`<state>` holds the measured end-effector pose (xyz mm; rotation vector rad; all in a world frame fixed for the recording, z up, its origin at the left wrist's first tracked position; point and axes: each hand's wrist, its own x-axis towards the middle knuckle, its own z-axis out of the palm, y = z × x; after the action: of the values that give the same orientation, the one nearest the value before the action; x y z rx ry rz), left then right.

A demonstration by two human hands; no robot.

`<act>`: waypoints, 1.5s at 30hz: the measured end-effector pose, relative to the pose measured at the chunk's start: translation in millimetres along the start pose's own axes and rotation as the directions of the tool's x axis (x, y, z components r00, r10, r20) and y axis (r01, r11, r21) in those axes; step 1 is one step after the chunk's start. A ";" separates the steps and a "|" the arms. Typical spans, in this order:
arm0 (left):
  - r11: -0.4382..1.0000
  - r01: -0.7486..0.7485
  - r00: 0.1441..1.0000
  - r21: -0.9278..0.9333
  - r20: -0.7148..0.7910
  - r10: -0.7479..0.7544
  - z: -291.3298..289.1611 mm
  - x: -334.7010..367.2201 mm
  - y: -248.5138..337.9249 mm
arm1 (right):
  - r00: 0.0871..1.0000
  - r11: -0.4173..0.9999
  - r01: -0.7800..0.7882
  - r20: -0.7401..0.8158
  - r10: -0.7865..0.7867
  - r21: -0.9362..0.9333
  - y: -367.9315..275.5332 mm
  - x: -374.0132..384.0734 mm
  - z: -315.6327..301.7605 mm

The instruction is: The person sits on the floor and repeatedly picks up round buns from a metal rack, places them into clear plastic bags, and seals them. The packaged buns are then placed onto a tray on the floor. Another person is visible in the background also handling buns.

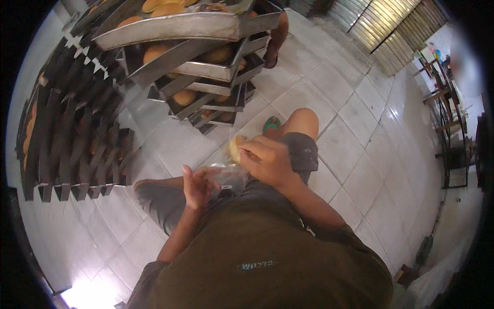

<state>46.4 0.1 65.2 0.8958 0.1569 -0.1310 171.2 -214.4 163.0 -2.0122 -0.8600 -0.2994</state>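
My right hand (268, 158) is closed around a round golden bread bun (235, 149), held in front of my lap. Just to its left, a clear plastic bag (231, 178) spreads over my lap, below the bun. My left hand (195, 188) is at the bag's left edge, thumb raised and fingers curled against the plastic. Part of the bag blurs into the floor and my shorts. Ahead of me rises a crisscrossed stack of metal baking trays (175, 32) with buns (183, 97) in them.
A second stack of dark trays (77, 139) stands at the left. Beside the front stack shows another person's bare limb (278, 36). My foot in a green sandal (271, 123) rests on the tiled floor (355, 149). A wooden rack (445, 103) and corrugated metal sheets (383, 28) stand farther off.
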 end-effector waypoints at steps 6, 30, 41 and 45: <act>0.721 0.328 0.943 -0.611 0.174 -0.282 44.5 55.2 -10.1 | 0.973 0.990 0.122 0.187 -0.134 0.073 -42.1 -5.1 -11.6; 0.600 0.089 0.983 -0.795 -0.028 -0.181 114.6 71.8 64.3 | 0.928 0.778 -0.166 0.362 -0.084 0.606 -69.3 -24.2 -138.1; 0.929 0.131 0.990 0.347 -0.092 -0.105 110.9 56.6 -5.1 | 0.788 0.755 -0.605 0.325 0.523 0.254 11.3 -66.6 -105.3; 0.831 0.213 0.977 0.514 -0.114 -0.180 88.1 83.9 -22.2 | 0.714 0.674 -0.684 0.067 0.697 0.281 57.7 -92.8 -86.6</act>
<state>131.8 -86.8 86.4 1.4344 0.2796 -0.3524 152.5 -347.9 127.3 -1.8863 -0.0424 0.2113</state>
